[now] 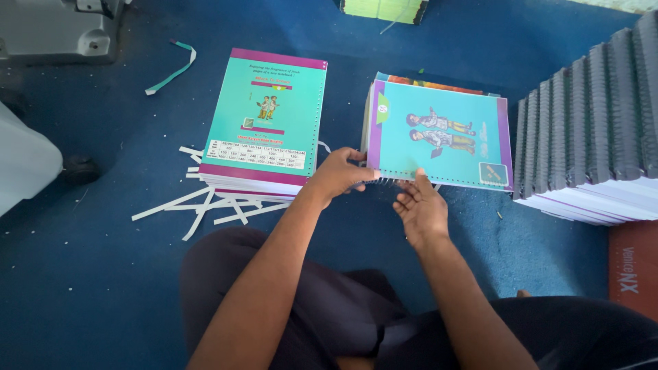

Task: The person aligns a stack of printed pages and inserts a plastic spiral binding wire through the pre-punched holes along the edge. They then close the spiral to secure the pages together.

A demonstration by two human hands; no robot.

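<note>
A notebook with a light blue and purple cover (445, 133) lies on top of a short pile on the blue floor, its punched edge toward me. My left hand (336, 175) grips its near left corner. My right hand (419, 209) touches the wire binding (392, 182) along its near edge, fingers spread under it. A second pile topped by a teal and purple cover (267, 120) stands to the left of my left hand.
White paper strips (205, 205) lie scattered by the left pile. A tall row of spiral-bound notebooks (593, 130) stands at the right. A grey machine (55, 31) sits at the top left, a white object (20, 161) at the left edge.
</note>
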